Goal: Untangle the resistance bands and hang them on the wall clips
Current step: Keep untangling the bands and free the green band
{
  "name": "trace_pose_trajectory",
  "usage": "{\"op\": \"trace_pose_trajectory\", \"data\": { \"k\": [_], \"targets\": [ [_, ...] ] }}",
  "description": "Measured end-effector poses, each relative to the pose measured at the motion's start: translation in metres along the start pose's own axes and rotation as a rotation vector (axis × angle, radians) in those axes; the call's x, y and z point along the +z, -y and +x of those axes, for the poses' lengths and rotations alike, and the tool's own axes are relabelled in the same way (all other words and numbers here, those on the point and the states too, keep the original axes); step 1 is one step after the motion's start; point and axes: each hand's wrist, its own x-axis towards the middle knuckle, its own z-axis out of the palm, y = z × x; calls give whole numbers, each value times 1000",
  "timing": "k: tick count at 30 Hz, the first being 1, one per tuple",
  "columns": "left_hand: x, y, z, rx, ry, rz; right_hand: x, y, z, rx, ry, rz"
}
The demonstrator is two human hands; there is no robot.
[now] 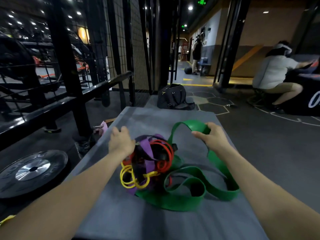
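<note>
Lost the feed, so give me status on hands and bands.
Right hand grips green band, lifted. Left hand rests on the tangle. Nothing untangled; wall clips unseen.

This is a gym. A black steel rack (69, 63) with wire-mesh panels (136, 40) stands on the left, and a weight plate (32, 170) lies flat on the dark rubber floor (270, 144) beside a grey mat (155, 118). A tangle of coloured resistance bands (152, 163) sits on that mat. Further back a medicine ball (187, 70) rests on the floor in a corridor with yellow floor markings (187, 79), under green exit signs (201, 2)
</note>
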Motion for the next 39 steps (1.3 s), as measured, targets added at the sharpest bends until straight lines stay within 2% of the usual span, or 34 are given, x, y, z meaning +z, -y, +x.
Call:
{"op": "trace_pose_trajectory", "data": {
  "k": [3,6,9,11,13,15,19,25,28,30,32,34,36,39],
  "targets": [
    [13,-24,-21,327,-80,-153,3,1,-1,5,24,80],
    [29,-46,-36,569,87,-184,5,-2,-2,17,14,108],
    [44,-49,-39,688,264,127,1,-8,-4,14,31,74],
    [50,-45,-37,725,222,344,-4,-12,-4,6,33,50],
    [51,-40,-34,743,120,437,-9,-17,-4,16,-29,27],
    [47,-32,-29,721,66,411,-15,-26,-2,70,-123,44],
    [18,-13,-8,554,29,191,-20,-40,1,170,-233,77],
    [-30,-12,27,456,-171,-12,-6,-16,18,109,-316,136],
    [-43,-5,38,372,-218,-127,1,-11,24,103,-343,129],
    [-41,13,39,347,-147,-137,9,-24,20,122,-286,-45],
    [-31,37,29,357,16,-115,17,-45,8,110,-228,-421],
    [-19,58,13,401,173,-131,24,-64,-4,95,-133,-682],
    [-9,70,2,446,214,-123,31,-70,-12,126,17,-772],
    [-3,72,-2,459,174,-95,44,-60,-12,115,163,-867]
  ]
}}
